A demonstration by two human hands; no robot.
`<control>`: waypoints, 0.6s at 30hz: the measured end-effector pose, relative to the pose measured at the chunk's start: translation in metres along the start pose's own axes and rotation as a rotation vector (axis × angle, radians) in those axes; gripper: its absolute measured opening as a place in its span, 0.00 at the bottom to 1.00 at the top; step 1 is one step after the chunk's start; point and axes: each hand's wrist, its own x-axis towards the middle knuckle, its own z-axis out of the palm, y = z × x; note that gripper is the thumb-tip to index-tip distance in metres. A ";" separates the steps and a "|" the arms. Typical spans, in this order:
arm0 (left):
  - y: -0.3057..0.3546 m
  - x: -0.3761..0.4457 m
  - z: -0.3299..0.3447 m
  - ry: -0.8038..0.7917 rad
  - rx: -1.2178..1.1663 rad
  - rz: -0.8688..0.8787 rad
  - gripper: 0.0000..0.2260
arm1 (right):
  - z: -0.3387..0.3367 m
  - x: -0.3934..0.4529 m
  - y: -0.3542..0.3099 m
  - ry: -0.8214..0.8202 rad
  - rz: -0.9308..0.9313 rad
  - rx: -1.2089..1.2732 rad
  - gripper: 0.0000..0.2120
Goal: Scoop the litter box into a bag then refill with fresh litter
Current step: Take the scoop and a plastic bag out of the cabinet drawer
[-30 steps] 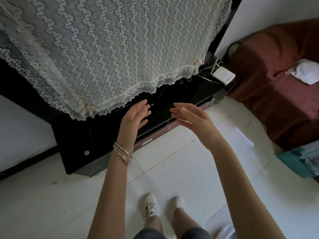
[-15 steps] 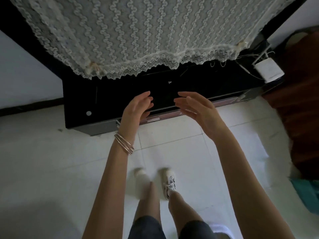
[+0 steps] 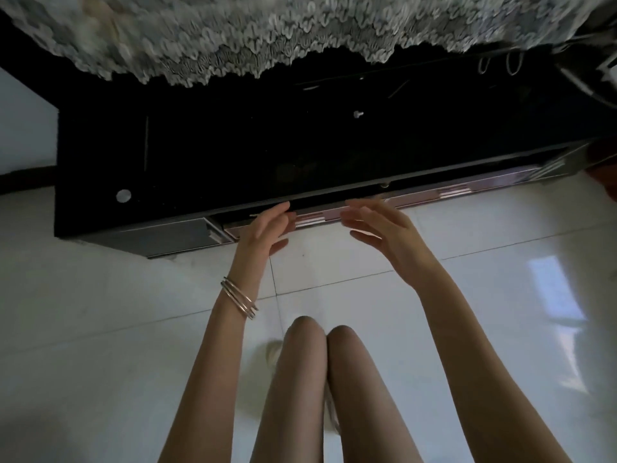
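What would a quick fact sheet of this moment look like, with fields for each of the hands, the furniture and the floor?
left hand: open, fingers straight, reaching toward the cabinet's lower front, holds nothing
right hand: open, fingers relaxed, beside the left, holds nothing
bracelets: thin bangles on the left wrist
cabinet: low, black, glossy, standing on the floor
lace cloth: draped over the cabinet top, blurred
floor: pale glossy tiles
knees: bent, together, between the arms
litter box, bag: not in view

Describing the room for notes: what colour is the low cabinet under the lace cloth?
Glossy black cabinet, clearest in the head view.
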 end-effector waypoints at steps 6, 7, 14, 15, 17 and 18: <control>-0.122 0.082 -0.006 -0.015 0.005 -0.065 0.13 | -0.021 0.093 0.127 0.021 0.060 -0.039 0.11; -0.140 0.094 -0.006 -0.016 0.006 -0.062 0.13 | -0.025 0.107 0.145 0.018 0.065 -0.047 0.11; -0.256 0.162 -0.009 -0.058 0.026 -0.048 0.15 | -0.050 0.192 0.254 -0.012 0.069 -0.100 0.09; -0.269 0.170 -0.009 -0.069 0.032 -0.039 0.15 | -0.054 0.202 0.267 -0.017 0.069 -0.112 0.09; -0.288 0.185 -0.010 -0.082 0.047 -0.025 0.13 | -0.062 0.219 0.288 -0.019 0.063 -0.127 0.09; -0.296 0.190 -0.011 -0.084 0.053 -0.022 0.12 | -0.066 0.226 0.297 -0.016 0.059 -0.128 0.09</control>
